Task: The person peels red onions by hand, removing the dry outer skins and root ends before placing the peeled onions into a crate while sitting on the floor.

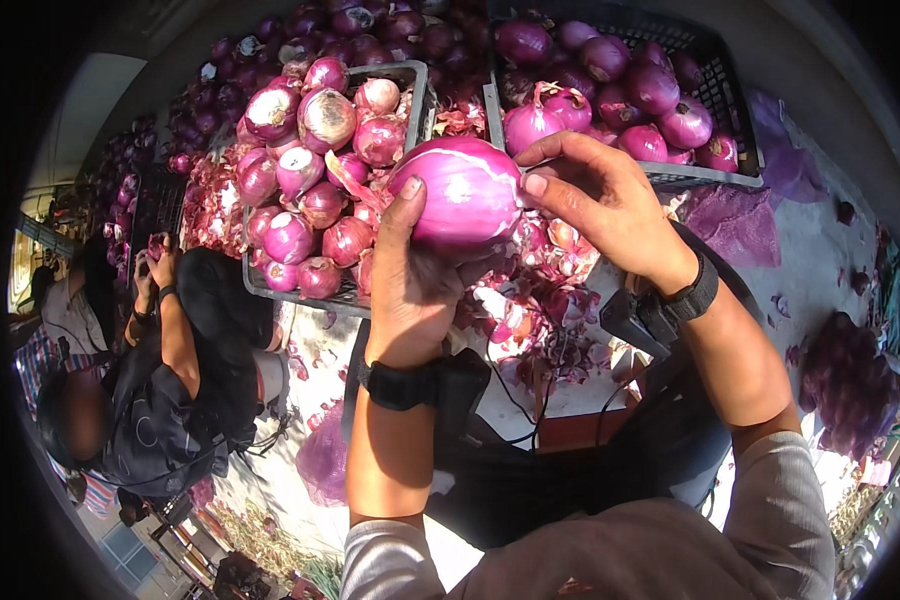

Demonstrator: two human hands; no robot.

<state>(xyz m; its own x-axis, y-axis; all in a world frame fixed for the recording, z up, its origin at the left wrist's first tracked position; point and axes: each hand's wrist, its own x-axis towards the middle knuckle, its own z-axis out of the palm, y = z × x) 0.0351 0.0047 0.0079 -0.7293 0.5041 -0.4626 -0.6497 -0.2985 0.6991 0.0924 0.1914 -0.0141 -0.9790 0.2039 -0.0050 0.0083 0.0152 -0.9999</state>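
A large, glossy red onion [461,196] sits in my left hand [412,277], with the thumb on its near left side and the palm beneath. A pale streak runs over its top. At the onion's right end, the thumb and forefinger of my right hand [607,202] pinch its edge; the exact bit between the fingertips is too small to tell. Behind my left hand stands a plastic crate [420,94] heaped with red onions [326,120], some with dry, papery skin. Beyond my right hand, a black crate [750,178] holds smooth, shiny purple onions [652,86].
Loose onion skins [551,315] litter the floor between my knees, with dark cables over them. At left, another person [172,352] sits with both hands around an onion. Purple mesh bags [735,225] lie at right. A large onion pile [390,30] rises behind the crates.
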